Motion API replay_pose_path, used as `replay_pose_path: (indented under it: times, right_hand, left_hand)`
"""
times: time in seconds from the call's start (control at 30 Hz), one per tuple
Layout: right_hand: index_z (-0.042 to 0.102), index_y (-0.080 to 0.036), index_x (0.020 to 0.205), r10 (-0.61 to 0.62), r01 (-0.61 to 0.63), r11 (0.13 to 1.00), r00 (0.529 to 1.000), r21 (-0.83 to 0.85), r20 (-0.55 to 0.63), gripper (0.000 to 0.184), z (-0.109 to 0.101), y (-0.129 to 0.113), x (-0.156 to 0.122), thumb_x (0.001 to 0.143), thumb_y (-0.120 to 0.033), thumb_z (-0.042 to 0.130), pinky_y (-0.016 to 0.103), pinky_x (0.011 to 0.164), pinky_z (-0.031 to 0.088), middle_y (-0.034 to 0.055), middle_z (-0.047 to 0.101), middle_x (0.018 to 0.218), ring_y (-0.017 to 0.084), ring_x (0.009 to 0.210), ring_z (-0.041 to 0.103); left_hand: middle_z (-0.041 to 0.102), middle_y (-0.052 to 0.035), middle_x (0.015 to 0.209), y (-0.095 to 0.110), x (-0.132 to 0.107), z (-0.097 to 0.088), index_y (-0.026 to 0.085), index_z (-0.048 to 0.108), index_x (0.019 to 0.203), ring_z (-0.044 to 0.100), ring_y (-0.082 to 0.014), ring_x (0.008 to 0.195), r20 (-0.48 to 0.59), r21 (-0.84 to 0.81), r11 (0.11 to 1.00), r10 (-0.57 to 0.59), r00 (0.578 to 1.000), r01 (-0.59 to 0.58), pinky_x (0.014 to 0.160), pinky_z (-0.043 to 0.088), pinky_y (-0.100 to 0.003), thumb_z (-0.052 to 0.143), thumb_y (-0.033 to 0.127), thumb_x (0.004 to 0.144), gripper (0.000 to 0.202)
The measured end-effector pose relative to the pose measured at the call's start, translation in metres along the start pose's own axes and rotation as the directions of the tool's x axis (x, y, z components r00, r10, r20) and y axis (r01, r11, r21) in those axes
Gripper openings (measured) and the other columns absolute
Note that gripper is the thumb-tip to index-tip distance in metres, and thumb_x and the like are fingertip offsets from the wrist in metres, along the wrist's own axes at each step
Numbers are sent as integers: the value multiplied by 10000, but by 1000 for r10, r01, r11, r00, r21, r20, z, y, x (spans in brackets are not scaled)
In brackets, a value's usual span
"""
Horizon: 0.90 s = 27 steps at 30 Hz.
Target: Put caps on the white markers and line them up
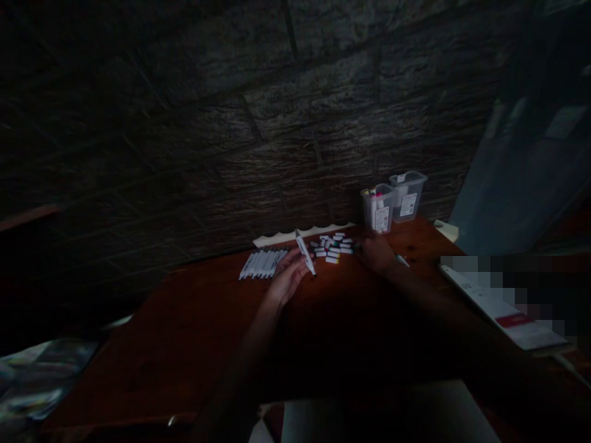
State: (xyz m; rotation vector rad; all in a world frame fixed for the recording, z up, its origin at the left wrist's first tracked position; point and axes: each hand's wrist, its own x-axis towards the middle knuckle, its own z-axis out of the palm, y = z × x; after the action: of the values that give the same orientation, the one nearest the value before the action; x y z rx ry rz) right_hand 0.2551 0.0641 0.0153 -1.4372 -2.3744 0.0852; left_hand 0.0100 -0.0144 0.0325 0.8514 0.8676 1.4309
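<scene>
My left hand (290, 275) holds a white marker (305, 251) upright and tilted over a reddish wooden table (184, 332). Left of it lies a row of several white markers (262, 264) side by side. My right hand (376, 252) rests at the right edge of a pile of loose marker caps (333, 245); its fingers look curled, and whether they hold anything is hidden in the dark. A white marker-like object (402, 260) lies just right of that hand.
Two clear plastic bins stand at the back right, the near one (378, 209) with markers in it, the far one (408, 195) behind. A white scalloped strip (277, 238) lies along the stone wall. A flat white box (503, 311) sits at the right.
</scene>
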Motion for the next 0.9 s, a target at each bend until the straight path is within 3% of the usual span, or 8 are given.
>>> replay_pose_path:
  times: [0.4, 0.5, 0.57, 0.63, 0.73, 0.83, 0.9]
  right_hand:
    - [664, -176, 1206, 72, -72, 997, 997, 19, -9, 350, 5, 5, 1, 919, -304, 510, 398, 1000, 418, 135, 685, 1162, 280, 1124, 590]
    - [692, -159, 1144, 104, -82, 983, 986, 162, -131, 344, 0, 2, -2, 948, -328, 466, 368, 971, 442, 136, 694, 1132, 259, 1078, 612]
    - [712, -161, 1078, 125, -53, 936, 975, 349, -186, 340, -4, -3, -5, 954, -349, 456, 341, 935, 465, 117, 712, 1083, 229, 1004, 641]
    - [712, -161, 1031, 160, -17, 813, 968, 583, -195, 344, -7, -10, -7, 938, -400, 482, 332, 900, 486, 99, 724, 1028, 209, 941, 658]
    - [681, -167, 1054, 232, 7, 490, 963, 872, -138, 392, -12, -22, -8, 874, -496, 564, 332, 866, 509, 77, 721, 1000, 195, 917, 657]
    - [634, -220, 1182, 246, -19, 191, 969, 981, -29, 494, -18, -31, -9, 793, -522, 668, 317, 829, 519, 41, 713, 1011, 175, 904, 652]
    - [636, -258, 1199, 227, -39, 52, 974, 998, 26, 503, -22, -34, -10, 764, -499, 711, 302, 824, 516, 19, 714, 1014, 161, 904, 650]
  left_hand:
    - [738, -54, 961, 0, -4, 4, 160, 668, 1064, 713, -170, 835, 36, -4, 1000, -22, 999, 23, 807, 574, -287, 803, 148, 649, 437]
    - [731, -41, 900, -1, -7, 6, 158, 678, 1025, 700, -152, 775, 49, 10, 999, -41, 998, 41, 755, 576, -265, 807, 142, 649, 398]
    - [723, -36, 863, -2, -11, 6, 158, 684, 1003, 691, -152, 735, 103, 34, 996, -87, 991, 84, 713, 580, -267, 817, 130, 640, 387]
    - [716, -40, 835, -2, -15, 6, 154, 694, 985, 685, -161, 693, 188, 82, 985, -162, 969, 149, 663, 582, -280, 833, 128, 625, 387]
    - [709, -56, 771, -1, -21, 6, 140, 709, 997, 677, -173, 626, 302, 179, 961, -257, 918, 211, 604, 570, -289, 848, 154, 623, 399]
    - [716, -73, 773, 0, -23, 6, 141, 722, 1017, 679, -182, 629, 350, 246, 947, -287, 892, 208, 625, 565, -304, 851, 173, 626, 414]
    - [719, -76, 789, 1, -23, 7, 148, 734, 1004, 677, -183, 635, 363, 290, 936, -299, 883, 198, 645, 564, -318, 847, 182, 629, 393]
